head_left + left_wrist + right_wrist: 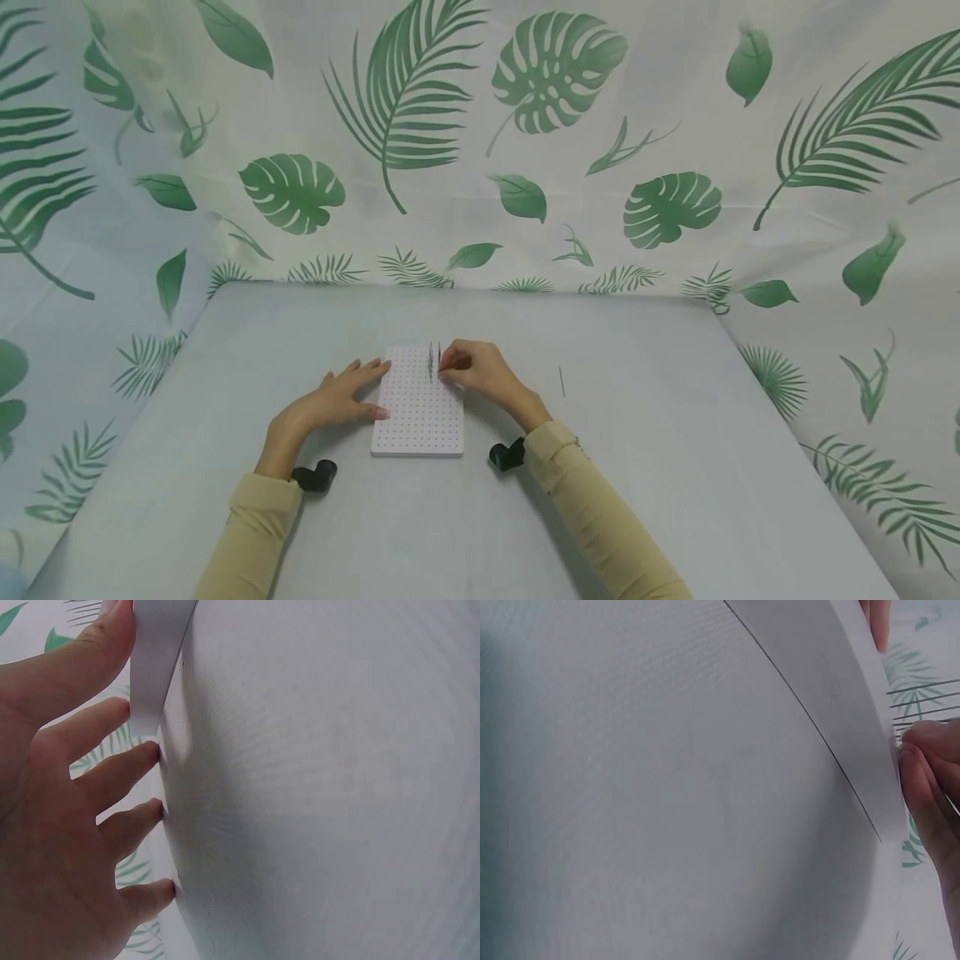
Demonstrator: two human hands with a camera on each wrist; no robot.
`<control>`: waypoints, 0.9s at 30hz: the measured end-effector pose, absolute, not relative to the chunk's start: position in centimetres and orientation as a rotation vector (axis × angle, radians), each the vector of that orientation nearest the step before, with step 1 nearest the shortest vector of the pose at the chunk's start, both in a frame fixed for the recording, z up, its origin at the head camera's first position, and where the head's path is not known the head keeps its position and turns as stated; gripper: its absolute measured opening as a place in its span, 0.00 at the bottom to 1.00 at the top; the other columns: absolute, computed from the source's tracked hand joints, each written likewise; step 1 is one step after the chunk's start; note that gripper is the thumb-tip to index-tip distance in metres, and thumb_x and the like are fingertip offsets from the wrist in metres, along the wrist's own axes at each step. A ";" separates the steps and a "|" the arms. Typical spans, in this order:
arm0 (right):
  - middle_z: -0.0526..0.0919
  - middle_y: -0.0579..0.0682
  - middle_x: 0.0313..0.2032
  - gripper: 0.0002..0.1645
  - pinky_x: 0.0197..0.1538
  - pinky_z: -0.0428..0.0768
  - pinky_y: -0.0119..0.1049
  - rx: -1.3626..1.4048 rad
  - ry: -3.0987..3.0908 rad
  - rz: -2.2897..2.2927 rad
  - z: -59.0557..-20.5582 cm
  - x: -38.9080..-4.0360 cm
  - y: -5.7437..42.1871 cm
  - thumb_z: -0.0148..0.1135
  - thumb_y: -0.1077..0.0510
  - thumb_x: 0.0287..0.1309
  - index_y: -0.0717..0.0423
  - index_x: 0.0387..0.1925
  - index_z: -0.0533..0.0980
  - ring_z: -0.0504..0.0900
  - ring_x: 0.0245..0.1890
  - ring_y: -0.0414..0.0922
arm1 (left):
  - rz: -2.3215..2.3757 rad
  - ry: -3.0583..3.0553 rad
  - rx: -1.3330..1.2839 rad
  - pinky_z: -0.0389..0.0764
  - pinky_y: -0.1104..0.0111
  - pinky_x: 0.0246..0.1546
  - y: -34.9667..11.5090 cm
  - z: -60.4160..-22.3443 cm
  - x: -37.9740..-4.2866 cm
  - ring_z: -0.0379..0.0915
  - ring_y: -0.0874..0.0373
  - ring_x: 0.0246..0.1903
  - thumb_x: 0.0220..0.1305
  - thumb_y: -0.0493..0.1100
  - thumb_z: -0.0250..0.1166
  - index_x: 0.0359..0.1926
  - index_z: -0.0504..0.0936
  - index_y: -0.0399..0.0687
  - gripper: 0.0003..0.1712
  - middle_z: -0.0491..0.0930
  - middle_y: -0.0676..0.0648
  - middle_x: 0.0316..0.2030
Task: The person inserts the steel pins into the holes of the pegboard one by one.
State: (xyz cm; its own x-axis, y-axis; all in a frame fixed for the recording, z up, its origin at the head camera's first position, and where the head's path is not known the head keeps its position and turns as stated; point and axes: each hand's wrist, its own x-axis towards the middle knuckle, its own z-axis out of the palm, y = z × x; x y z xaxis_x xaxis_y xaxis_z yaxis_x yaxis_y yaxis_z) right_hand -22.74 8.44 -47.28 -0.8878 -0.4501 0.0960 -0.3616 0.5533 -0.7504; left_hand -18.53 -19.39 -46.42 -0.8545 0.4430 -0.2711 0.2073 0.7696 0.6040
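Observation:
A white board dotted with rows of small holes (pixel 418 417) lies flat on the table. Several thin dark metal pins (pixel 431 363) stand upright in its upper right part; they also show beyond the board's edge in the right wrist view as parallel pins (pixel 926 700). My right hand (pixel 480 371) pinches a thin metal pin between thumb and fingers at the board's surface beside the standing ones. My fingers hide its lower end. My left hand (pixel 341 400) rests against the board's left side, fingers spread, thumb and forefinger touching the board (pixel 154 667).
One loose thin pin (pixel 562 381) lies on the white table (pixel 637 433), to the right of my right hand. A leaf-patterned cloth (pixel 450 125) hangs behind the table and along its sides. Black wrist-camera mounts (pixel 507 455) sit at both cuffs.

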 end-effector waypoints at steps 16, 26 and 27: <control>0.90 0.51 0.39 0.04 0.48 0.86 0.38 -0.709 2.749 -1.180 -45.7 -22.3 11.5 0.69 0.65 0.62 0.57 0.40 0.84 0.88 0.41 0.44 | 0.818 2.565 0.488 0.34 0.27 0.72 -19.4 -46.0 -18.5 0.36 0.26 0.78 0.66 0.53 0.70 0.80 0.56 0.41 0.50 0.50 0.31 0.79; 0.90 0.51 0.38 0.05 0.47 0.87 0.41 -0.660 2.792 -1.112 -44.4 -21.9 15.3 0.68 0.64 0.64 0.60 0.41 0.84 0.87 0.40 0.45 | 0.817 2.561 0.503 0.36 0.26 0.72 -19.3 -46.2 -18.5 0.38 0.26 0.78 0.67 0.53 0.69 0.80 0.57 0.41 0.49 0.51 0.31 0.79; 0.90 0.51 0.38 0.06 0.46 0.87 0.42 -0.656 2.799 -1.113 -44.3 -21.9 15.6 0.68 0.64 0.64 0.60 0.42 0.84 0.87 0.40 0.46 | 0.811 2.567 0.505 0.36 0.26 0.71 -19.4 -46.1 -18.4 0.38 0.26 0.78 0.66 0.53 0.69 0.80 0.57 0.41 0.49 0.51 0.31 0.79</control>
